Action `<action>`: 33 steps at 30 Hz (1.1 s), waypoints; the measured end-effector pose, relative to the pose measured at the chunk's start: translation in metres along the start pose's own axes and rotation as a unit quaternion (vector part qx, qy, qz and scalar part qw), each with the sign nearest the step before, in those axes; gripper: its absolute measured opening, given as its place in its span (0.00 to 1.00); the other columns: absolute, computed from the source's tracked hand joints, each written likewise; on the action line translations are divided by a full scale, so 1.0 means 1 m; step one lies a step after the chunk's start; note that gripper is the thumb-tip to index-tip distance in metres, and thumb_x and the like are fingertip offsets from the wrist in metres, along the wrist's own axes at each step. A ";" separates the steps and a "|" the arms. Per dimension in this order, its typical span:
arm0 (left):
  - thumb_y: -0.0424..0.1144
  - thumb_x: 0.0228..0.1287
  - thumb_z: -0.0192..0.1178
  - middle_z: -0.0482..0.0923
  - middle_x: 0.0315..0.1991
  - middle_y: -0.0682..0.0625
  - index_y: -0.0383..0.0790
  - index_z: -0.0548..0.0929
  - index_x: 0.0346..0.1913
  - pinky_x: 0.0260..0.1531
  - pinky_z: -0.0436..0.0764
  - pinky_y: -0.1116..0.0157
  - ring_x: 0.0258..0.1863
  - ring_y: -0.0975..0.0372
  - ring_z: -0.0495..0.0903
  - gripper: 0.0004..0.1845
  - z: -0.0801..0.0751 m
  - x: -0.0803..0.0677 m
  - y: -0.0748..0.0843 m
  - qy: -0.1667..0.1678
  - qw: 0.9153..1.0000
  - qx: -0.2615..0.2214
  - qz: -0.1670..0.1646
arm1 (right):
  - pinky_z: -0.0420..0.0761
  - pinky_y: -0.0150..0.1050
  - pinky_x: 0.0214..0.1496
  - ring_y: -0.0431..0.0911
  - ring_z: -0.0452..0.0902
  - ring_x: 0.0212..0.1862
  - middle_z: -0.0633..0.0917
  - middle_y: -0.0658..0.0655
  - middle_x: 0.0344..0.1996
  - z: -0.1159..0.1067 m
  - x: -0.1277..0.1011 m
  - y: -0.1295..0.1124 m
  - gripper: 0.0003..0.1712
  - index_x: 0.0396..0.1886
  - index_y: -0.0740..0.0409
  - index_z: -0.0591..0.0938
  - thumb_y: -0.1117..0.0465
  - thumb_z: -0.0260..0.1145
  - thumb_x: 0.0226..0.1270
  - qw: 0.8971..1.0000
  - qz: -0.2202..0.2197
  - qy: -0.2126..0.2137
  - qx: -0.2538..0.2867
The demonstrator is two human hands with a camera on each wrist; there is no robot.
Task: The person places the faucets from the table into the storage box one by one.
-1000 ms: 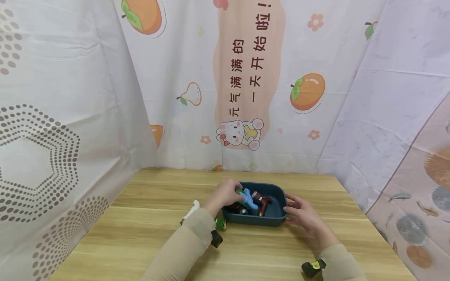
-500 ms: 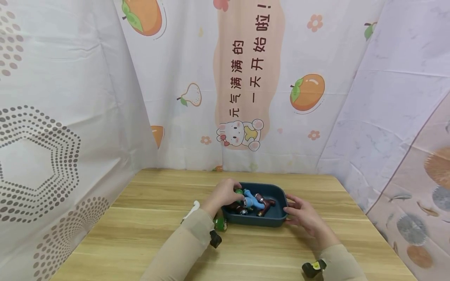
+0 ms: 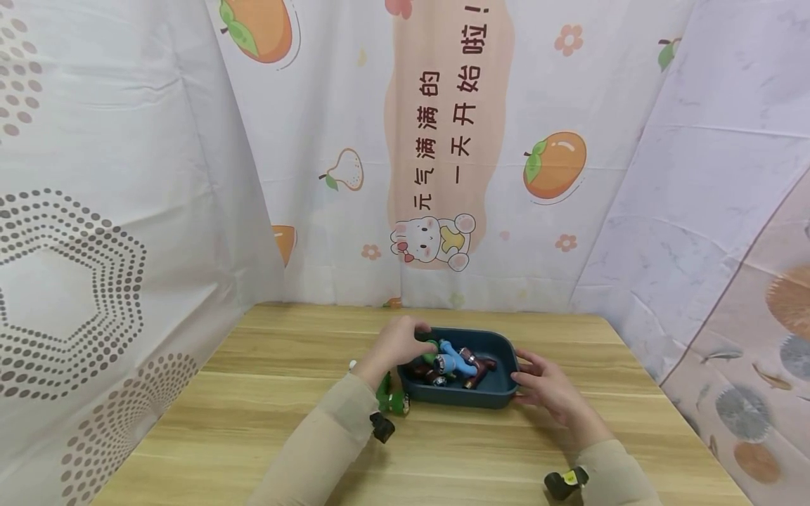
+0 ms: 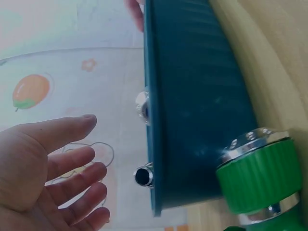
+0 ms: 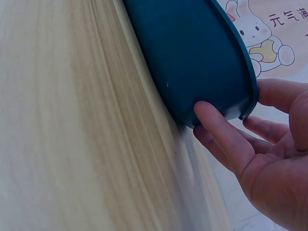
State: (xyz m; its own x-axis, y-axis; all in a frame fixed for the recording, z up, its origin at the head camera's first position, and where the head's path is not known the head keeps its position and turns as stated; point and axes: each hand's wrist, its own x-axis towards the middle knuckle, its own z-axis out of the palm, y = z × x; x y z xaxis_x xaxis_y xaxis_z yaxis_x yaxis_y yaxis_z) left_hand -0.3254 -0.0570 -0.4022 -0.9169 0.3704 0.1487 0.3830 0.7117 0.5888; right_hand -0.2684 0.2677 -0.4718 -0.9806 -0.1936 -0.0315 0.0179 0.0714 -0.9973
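Note:
My left hand [image 3: 397,346] hovers over the left end of a dark teal container [image 3: 462,398], fingers relaxed and apart with nothing between them. Under and beside it, in the container, lie a light blue pipe-shaped piece [image 3: 464,364] with a silver-capped bowl, a reddish-brown one [image 3: 486,371] and a partly hidden green one [image 3: 432,349]. My right hand [image 3: 544,383] holds the container's right end; in the right wrist view its thumb [image 5: 216,125] presses the outer wall and the index finger meets the rim. Outside the left end lies another green piece [image 4: 260,178], ribbed, with a silver cap.
Behind the left forearm a white piece [image 3: 352,365] shows only its tip. The wooden table [image 3: 468,457] runs back to a printed curtain [image 3: 335,274]. Black wrist devices [image 3: 382,426] sit on both sleeves.
My left hand has let go of the light blue piece, which now lies among the others in the container, and has drawn slightly left. The right hand stays in place.

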 end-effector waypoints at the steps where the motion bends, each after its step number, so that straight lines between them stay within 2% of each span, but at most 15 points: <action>1: 0.46 0.62 0.73 0.84 0.56 0.48 0.41 0.87 0.56 0.59 0.77 0.53 0.58 0.53 0.80 0.21 -0.002 -0.001 0.000 0.002 1.000 0.000 0.000 | 0.84 0.57 0.48 0.65 0.77 0.60 0.63 0.83 0.69 0.000 0.000 0.000 0.40 0.79 0.69 0.53 0.69 0.61 0.75 1.000 0.000 -0.001 0.000; 6: 0.47 0.62 0.73 0.84 0.55 0.49 0.43 0.87 0.56 0.58 0.78 0.54 0.58 0.54 0.80 0.21 -0.010 -0.006 0.000 0.015 1.000 0.006 0.002 | 0.84 0.57 0.48 0.64 0.77 0.59 0.63 0.83 0.69 0.000 0.000 -0.001 0.39 0.79 0.69 0.53 0.69 0.60 0.76 1.000 -0.001 -0.004 0.003; 11: 0.46 0.62 0.73 0.83 0.55 0.48 0.43 0.87 0.56 0.55 0.79 0.52 0.57 0.50 0.80 0.21 -0.020 -0.011 -0.001 0.025 1.000 0.006 0.007 | 0.84 0.57 0.49 0.65 0.78 0.59 0.63 0.83 0.69 0.001 -0.001 -0.003 0.39 0.79 0.69 0.53 0.69 0.60 0.76 1.000 0.002 -0.004 -0.001; 19: 0.46 0.62 0.73 0.83 0.55 0.48 0.44 0.87 0.56 0.54 0.79 0.53 0.55 0.52 0.80 0.20 -0.034 -0.020 -0.004 0.048 0.998 0.024 0.017 | 0.84 0.57 0.49 0.64 0.78 0.59 0.62 0.83 0.69 0.002 -0.003 -0.006 0.39 0.79 0.69 0.54 0.68 0.60 0.76 1.000 0.007 -0.001 -0.006; 33: 0.49 0.61 0.73 0.82 0.57 0.49 0.47 0.86 0.56 0.54 0.79 0.51 0.56 0.51 0.79 0.22 -0.052 -0.036 -0.015 0.068 0.998 0.016 0.006 | 0.85 0.56 0.48 0.65 0.78 0.59 0.63 0.83 0.69 0.000 -0.001 -0.002 0.39 0.79 0.70 0.54 0.69 0.61 0.75 1.000 0.003 0.002 0.000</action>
State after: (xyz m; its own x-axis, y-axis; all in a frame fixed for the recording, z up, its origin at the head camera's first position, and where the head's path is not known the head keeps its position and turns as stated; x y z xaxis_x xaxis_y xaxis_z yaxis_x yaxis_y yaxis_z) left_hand -0.3041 -0.1121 -0.3754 -0.9180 0.2963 0.2636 0.3958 0.7276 0.5603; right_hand -0.2674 0.2674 -0.4696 -0.9811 -0.1899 -0.0367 0.0231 0.0732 -0.9971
